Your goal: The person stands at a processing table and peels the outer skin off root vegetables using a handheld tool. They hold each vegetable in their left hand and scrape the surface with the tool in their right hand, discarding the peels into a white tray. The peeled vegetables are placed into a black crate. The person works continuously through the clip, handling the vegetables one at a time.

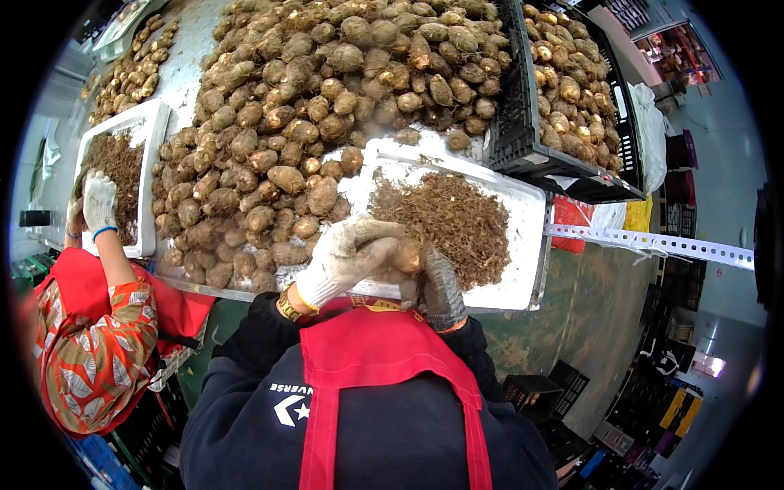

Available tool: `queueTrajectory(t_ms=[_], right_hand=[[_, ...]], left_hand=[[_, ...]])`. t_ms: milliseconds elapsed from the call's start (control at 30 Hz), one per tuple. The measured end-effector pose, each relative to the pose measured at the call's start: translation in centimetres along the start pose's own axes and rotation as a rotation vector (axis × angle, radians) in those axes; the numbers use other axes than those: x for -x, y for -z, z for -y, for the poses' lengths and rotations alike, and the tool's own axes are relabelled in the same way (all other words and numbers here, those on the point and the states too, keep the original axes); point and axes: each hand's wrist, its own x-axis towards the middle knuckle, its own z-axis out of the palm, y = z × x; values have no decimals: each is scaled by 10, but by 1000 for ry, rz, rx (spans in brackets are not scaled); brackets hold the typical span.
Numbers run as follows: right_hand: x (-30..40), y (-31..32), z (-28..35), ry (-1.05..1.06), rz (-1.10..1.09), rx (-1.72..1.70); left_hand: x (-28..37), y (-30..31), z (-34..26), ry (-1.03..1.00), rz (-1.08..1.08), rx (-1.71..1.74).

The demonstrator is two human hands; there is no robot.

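In a white knit glove, my left hand point(346, 257) is closed around a brown taro corm point(408, 256). My right hand point(442, 291), in a grey glove with an orange cuff, touches the corm from the other side; whether it grips anything is hidden. Both hands are at the near edge of a white foam tray point(527, 245) that holds a heap of brown root fibres and skin scraps point(453, 220). A large pile of hairy taro corms point(288, 122) lies beyond and to the left of my hands.
A black plastic crate point(520, 150) full of corms stands at the right back. A co-worker's gloved hands point(100, 199) are over another foam tray point(160, 122) at the left. A white perforated metal bar point(649, 241) extends right from the table.
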Motion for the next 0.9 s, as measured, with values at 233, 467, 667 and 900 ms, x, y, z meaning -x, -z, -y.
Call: queueTrajectory(t_ms=[233, 467, 667, 900], right_hand=[[10, -8, 18, 50, 4, 75], [-4, 9, 11, -110, -4, -247], [-5, -13, 21, 272, -162, 377], [-9, -16, 27, 580, -129, 838]], left_hand=[[-21, 3, 43, 79, -207, -404], [-8, 8, 34, 317, 18, 32], [1, -7, 32, 421, 66, 309], [-8, 4, 30, 244, -34, 488]])
